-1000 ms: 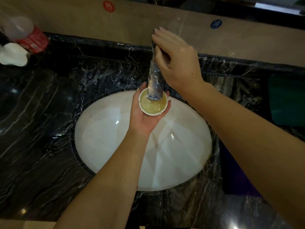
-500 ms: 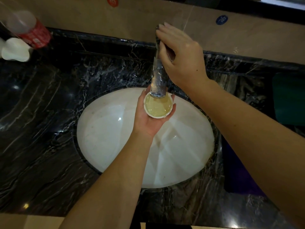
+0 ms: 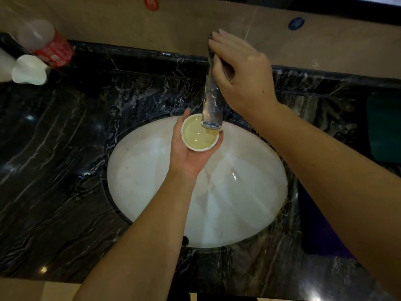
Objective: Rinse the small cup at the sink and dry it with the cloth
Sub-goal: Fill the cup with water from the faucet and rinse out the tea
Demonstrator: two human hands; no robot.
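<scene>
A small white cup full of pale liquid sits in the palm of my left hand, whose fingers curl up round it, over the white oval sink. The cup is just under the spout of the chrome tap. My right hand grips the tap's handle at the top, fingers curled over it. A dark green cloth lies on the counter at the far right; a purple cloth lies right of the sink, partly under my right arm.
The black marble counter surrounds the sink. At the back left stand a clear bottle with a red label and a white object. A beige wall with red and blue stickers runs behind.
The cup has shifted slightly left and toward me under the spout, and it looks fuller. My right hand stays on the tap handle.
</scene>
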